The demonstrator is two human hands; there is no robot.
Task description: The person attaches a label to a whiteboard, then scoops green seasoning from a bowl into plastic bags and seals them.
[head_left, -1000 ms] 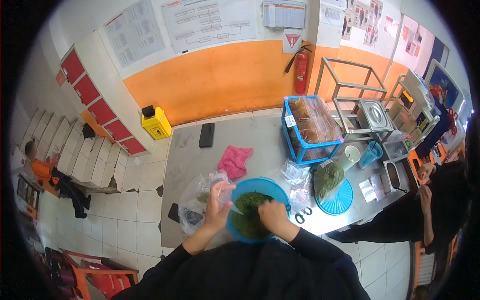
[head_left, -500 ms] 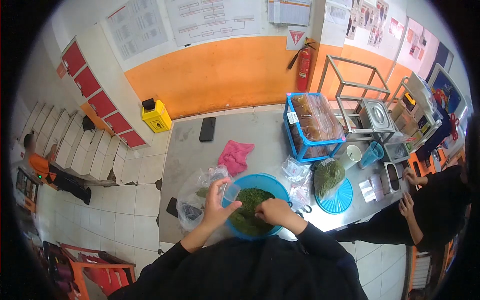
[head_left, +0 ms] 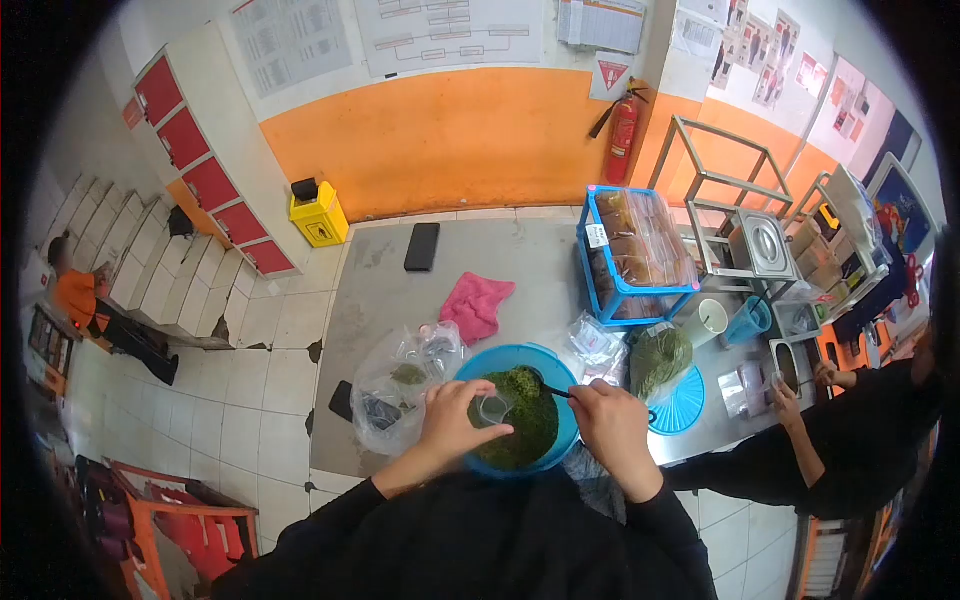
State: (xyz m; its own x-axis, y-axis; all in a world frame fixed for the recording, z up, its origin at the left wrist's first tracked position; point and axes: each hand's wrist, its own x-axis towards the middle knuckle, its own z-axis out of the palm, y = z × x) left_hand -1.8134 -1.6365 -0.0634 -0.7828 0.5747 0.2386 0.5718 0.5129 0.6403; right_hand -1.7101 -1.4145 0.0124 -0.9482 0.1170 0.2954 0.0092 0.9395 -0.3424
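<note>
A blue basin (head_left: 487,362) of finely chopped green herbs (head_left: 532,432) stands at the near edge of the metal table. My left hand (head_left: 450,422) is closed around a small clear plastic cup (head_left: 494,409), low over the herbs. With my right hand (head_left: 612,428) I grip a black spoon (head_left: 559,392) by its handle at the basin's right side. The spoon's bowl reaches in among the herbs, partly hidden by them. Left of the basin lies a clear plastic bag (head_left: 385,378) with some green bits in it.
A pink cloth (head_left: 477,306) and a phone (head_left: 422,247) lie beyond the basin. Toward the right are a blue crate (head_left: 640,310) of brown-filled bags, a bag of green leaves (head_left: 660,362) and a blue lid (head_left: 685,405). A co-worker (head_left: 850,430) stands at the right.
My left hand has lowered the cup and brought it rightward over the herbs. My right hand has moved right, out of the basin's middle, and the spoon now shows.
</note>
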